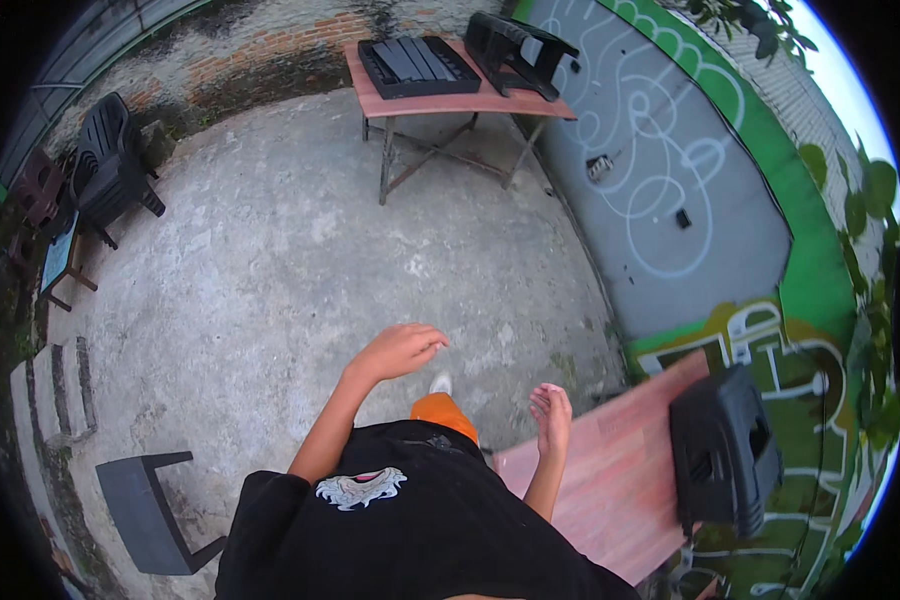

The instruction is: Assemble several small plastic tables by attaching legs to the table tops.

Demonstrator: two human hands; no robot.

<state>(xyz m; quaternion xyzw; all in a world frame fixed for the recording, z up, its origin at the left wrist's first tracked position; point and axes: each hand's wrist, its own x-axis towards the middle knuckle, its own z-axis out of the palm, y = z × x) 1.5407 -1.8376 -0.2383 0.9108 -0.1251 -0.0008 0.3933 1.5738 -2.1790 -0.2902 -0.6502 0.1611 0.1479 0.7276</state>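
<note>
While a stack of dark plastic chairs (110, 170) stands at the far left by the brick wall, a grey stool (148, 510) lies tipped on the concrete floor (270, 280) nearer the person. Left hand (402, 350) hangs over the floor with fingers loosely curled, its grip empty and touching nothing. Right hand (552, 415) is flat, fingers together and straight, its grip closed on nothing, just above the near edge of the reddish bench (610, 480). On that bench, well apart from the hand, a black plastic stool (722, 455) lies on its side. Farther off, a second bench (450, 98) carries black plastic pieces (410, 62).
</note>
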